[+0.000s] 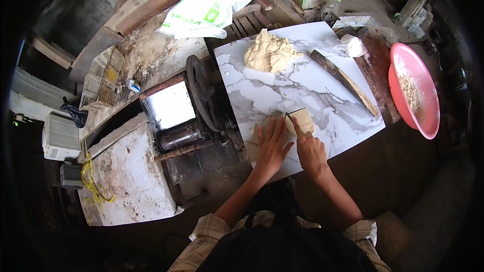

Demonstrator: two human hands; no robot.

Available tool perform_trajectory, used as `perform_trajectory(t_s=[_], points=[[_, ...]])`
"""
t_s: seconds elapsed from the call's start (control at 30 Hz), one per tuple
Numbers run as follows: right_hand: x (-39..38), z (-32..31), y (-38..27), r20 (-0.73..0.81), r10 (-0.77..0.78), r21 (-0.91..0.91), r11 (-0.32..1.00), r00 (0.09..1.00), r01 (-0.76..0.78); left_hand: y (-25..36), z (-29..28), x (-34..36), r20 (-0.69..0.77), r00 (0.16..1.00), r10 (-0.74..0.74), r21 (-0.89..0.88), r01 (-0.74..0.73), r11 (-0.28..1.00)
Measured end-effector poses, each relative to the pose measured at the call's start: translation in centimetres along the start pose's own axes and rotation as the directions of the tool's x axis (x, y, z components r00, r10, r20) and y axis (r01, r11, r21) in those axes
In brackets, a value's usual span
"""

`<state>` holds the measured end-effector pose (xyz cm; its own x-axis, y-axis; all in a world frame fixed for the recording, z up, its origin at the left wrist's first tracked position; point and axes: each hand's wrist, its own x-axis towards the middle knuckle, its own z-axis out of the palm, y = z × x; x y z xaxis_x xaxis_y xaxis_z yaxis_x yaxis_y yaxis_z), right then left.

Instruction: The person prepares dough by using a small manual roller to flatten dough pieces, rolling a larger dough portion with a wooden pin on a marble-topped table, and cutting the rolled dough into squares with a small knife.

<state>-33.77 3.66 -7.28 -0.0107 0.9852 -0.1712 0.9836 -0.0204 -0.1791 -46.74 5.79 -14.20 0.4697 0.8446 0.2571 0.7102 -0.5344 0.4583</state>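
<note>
My left hand (273,145) lies flat with its fingers spread on a white marble-patterned board (242,88), just left of a small flat pale piece (304,119) that looks like dough. Wrapped round what looks like a knife, my right hand (311,152) stretches its index finger along the thin dark blade (289,117). The blade lies over the left part of the pale piece; the handle is hidden in my palm. Farther back on the board rests a big lump of dough (271,52). To its right lies a long worn wooden stick (345,81).
A hand-wheel roller machine (196,95) stands left of the board. A pink basin (430,103) with pale strips sits at the right. A small white plastic bag (353,46) lies at the far right corner, a large white sack (204,12) behind, and a plastic basket (103,78) at the left.
</note>
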Motion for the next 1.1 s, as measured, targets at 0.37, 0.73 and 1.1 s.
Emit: perform_trajectory(t_s=[0.37,0.73,1.1], points=[[-0.1,1.4,-0.5,-0.073,0.064,0.049,0.997,0.995,-0.060,-0.2,0.1,0.0,0.014,1.000,0.001,-0.024,-0.001,1.000],[-0.9,1.6,-0.6,-0.013,0.092,0.017,0.996,0.996,-0.092,0.1,-0.2,0.1,0.024,1.000,0.002,-0.044,-0.001,0.999],[-5.7,2.9,0.5,-0.055,0.072,-0.018,0.997,0.996,-0.073,-0.2,0.7,0.1,0.011,1.000,0.010,0.034,-0.010,0.999]])
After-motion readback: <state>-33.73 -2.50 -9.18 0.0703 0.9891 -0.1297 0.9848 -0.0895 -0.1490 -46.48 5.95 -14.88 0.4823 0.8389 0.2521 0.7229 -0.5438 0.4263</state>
